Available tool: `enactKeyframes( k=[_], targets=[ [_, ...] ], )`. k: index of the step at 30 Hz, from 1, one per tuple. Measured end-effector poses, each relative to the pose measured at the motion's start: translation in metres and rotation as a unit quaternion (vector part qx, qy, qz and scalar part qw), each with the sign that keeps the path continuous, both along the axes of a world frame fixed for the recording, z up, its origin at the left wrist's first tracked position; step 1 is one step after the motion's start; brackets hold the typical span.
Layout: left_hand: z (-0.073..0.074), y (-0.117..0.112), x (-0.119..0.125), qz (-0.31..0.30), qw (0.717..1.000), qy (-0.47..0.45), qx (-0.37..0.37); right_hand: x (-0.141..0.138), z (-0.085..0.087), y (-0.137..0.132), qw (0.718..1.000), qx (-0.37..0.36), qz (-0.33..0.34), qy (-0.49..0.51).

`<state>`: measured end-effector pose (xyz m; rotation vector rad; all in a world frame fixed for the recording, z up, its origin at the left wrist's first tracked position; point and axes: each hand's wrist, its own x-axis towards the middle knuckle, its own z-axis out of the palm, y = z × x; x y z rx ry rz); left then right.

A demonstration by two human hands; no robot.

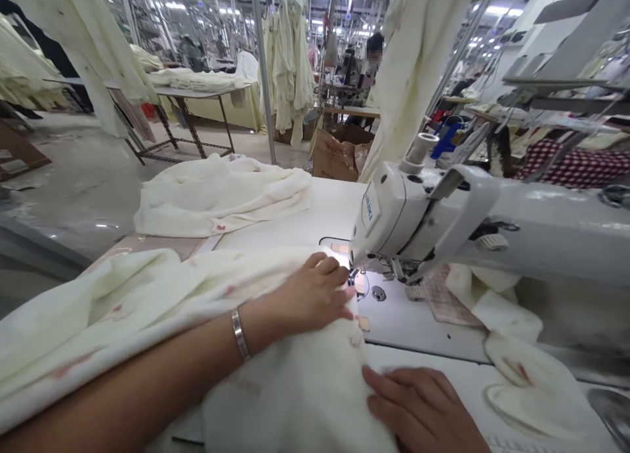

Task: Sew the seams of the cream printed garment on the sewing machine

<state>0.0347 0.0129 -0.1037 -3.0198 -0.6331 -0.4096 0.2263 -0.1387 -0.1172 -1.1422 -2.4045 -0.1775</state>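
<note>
"Cream cloth with red marks is under the left hand. What are its fingers doing?"

"They're bent and spread, pressing on top. The right hand has its fingers close together at the cloth's edge; I can't tell if they pinch."

"Any words?"

"Yes, 'JUKI' on the white sewing machine, just right of the left fingers. It hides some of the worktop."

"What else?"

"A cream heap is past the left fingers. A pale strip curls right of the right fingers. A cardboard box and hanging cloth are farther off."
</note>
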Motion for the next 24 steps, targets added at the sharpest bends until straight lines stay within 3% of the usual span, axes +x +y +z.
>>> enactKeyframes(
  k=[4,7,10,14,24],
  targets=[
    [0.006,-0.052,0.005,0.066,0.996,0.010,-0.053,-0.009,0.005,-0.005,0.999,-0.007,-0.004,0.044],
    [0.000,-0.101,0.003,0.082,0.994,0.008,-0.073,-0.005,0.004,-0.016,0.998,-0.005,0.007,0.063],
    [-0.010,-0.124,-0.002,0.085,0.994,0.010,-0.072,0.002,0.006,-0.026,0.999,-0.014,0.006,0.045],
    [-0.011,-0.114,-0.010,0.051,0.994,0.015,-0.096,0.007,0.008,-0.031,0.998,-0.050,0.027,-0.002],
    [-0.003,-0.079,-0.023,0.017,0.991,0.024,-0.129,0.000,0.007,-0.019,0.997,-0.070,0.041,0.018]
  ],
)
